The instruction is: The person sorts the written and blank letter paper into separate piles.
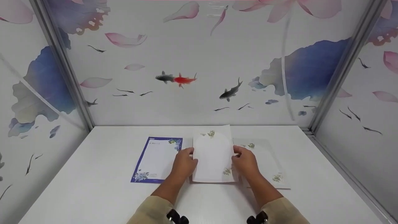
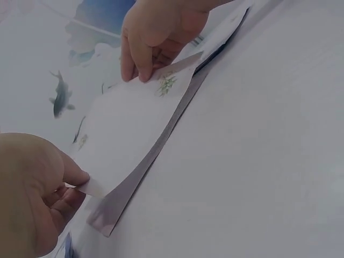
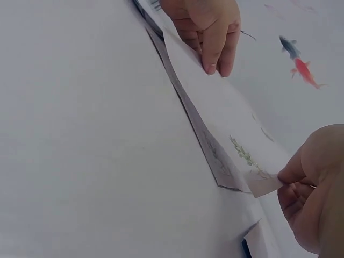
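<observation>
Both hands hold a white sheet of stationery paper (image 1: 212, 157) with small green plant prints at its top and lower right. My left hand (image 1: 184, 165) pinches its left edge between thumb and fingers. On the opposite edge, my right hand (image 1: 247, 162) pinches it the same way; that grip shows closely in the right wrist view, where the thumb lies over the paper's edge (image 3: 266, 185). Just under the raised sheet lies another paper (image 2: 124, 198), mostly covered, its near edge showing as a shaded strip.
To the left lies a sheet with a blue border and blue flowers (image 1: 157, 160), partly behind the left forearm. On the right, similar plant-printed paper (image 1: 264, 165) lies on the white table (image 1: 93, 186), partly hidden by the right hand. Printed panels (image 1: 199, 105) stand behind and at both sides.
</observation>
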`<act>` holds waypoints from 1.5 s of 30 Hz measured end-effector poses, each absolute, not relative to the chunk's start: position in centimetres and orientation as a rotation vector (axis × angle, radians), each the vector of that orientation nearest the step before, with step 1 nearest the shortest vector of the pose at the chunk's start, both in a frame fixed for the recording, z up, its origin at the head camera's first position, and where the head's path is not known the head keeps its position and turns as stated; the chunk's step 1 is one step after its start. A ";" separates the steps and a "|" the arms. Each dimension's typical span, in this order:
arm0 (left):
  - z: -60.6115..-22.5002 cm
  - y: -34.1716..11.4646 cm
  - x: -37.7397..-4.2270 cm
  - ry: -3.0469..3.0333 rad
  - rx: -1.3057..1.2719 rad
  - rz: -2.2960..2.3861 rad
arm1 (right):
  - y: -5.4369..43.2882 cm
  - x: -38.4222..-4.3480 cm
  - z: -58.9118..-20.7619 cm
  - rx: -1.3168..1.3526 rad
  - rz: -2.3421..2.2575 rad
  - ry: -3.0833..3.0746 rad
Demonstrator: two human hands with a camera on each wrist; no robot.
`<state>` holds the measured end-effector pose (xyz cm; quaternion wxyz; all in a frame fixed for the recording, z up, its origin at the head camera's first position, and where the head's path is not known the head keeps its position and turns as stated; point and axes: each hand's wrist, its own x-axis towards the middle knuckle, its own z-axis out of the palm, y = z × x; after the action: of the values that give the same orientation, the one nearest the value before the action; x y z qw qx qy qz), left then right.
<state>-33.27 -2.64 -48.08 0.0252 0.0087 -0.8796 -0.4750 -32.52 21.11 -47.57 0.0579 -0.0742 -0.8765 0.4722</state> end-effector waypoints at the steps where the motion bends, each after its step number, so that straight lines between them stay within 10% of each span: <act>1: -48.1 -2.5 -33.3 -2.720 0.029 -1.481 | 21.4 -32.5 -47.5 -0.218 1.433 -2.653; 45: -48.4 12.1 -30.0 -2.720 -0.245 -1.736 | 38.1 -29.4 -47.6 -0.370 1.348 -2.812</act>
<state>-29.96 12.09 -48.41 -0.0471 -0.0757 -0.8396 -0.5359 -29.38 38.08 -47.64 0.0008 -0.1180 -0.8954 0.4294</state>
